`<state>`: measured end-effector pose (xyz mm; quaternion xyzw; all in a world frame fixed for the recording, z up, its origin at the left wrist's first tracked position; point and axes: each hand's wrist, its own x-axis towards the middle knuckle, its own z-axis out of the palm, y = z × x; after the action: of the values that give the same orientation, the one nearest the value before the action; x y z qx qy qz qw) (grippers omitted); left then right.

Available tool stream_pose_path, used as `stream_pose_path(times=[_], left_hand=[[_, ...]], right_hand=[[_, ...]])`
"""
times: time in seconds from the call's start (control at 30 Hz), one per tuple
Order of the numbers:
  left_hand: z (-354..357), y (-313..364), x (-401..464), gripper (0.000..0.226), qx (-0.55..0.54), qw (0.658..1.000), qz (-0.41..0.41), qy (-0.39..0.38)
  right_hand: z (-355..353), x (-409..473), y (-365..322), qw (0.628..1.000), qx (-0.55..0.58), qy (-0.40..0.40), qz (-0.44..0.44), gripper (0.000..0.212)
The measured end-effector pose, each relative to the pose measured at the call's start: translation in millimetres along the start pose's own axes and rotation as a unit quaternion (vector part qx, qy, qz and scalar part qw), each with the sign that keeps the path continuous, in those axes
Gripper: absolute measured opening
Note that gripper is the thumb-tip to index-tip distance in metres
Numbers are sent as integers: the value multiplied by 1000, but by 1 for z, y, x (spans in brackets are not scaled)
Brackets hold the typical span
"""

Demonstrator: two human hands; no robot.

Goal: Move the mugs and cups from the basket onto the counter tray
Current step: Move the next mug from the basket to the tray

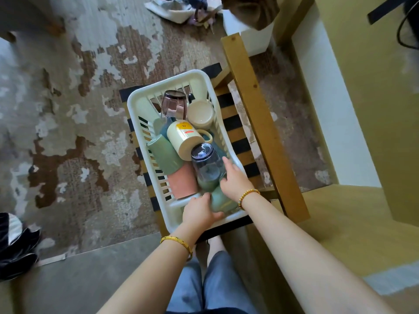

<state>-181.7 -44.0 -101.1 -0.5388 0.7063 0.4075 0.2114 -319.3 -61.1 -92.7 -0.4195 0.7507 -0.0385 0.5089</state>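
Note:
A white slatted basket (138, 103) sits on a striped chair seat below me. Several cups lie inside: a purple glass (173, 105), a cream bowl-like cup (200, 114), a cream mug (184, 139) with a yellow sticker, a green cup (164, 155), a pink cup (182, 182) and a blue-tinted glass (207, 164). At the near end lies a pale green cup (221, 201). My left hand (200, 211) grips it from the left. My right hand (234, 180) rests on its other side, fingers touching the blue-tinted glass. No tray is in view.
The wooden chair frame (256, 109) runs along the basket's right side. A yellow-and-white counter or cabinet (340, 109) stands to the right. Worn patchy floor (68, 109) spreads left. Cloth and bags (181, 10) lie at the top, dark fabric (15, 245) at the lower left.

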Motion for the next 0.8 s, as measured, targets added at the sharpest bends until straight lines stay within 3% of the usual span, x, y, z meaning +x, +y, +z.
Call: stream_pose_path(times=[0.17, 0.3, 0.47, 0.8], left_hand=[[-5, -3, -1, 56, -19, 1000, 7, -1], [-13, 0, -3, 50, -61, 998, 9, -9], [-29, -5, -7, 39, -70, 997, 23, -25], [-49, -23, -18, 39, -128, 989, 50, -58]], right_hand=[[5, -3, -17, 996, -41, 68, -51, 77], [9, 1, -30, 990, 2, 121, -69, 94], [8, 14, -45, 985, 51, 150, -62, 86], [-1, 16, -51, 977, 111, 168, -66, 78]])
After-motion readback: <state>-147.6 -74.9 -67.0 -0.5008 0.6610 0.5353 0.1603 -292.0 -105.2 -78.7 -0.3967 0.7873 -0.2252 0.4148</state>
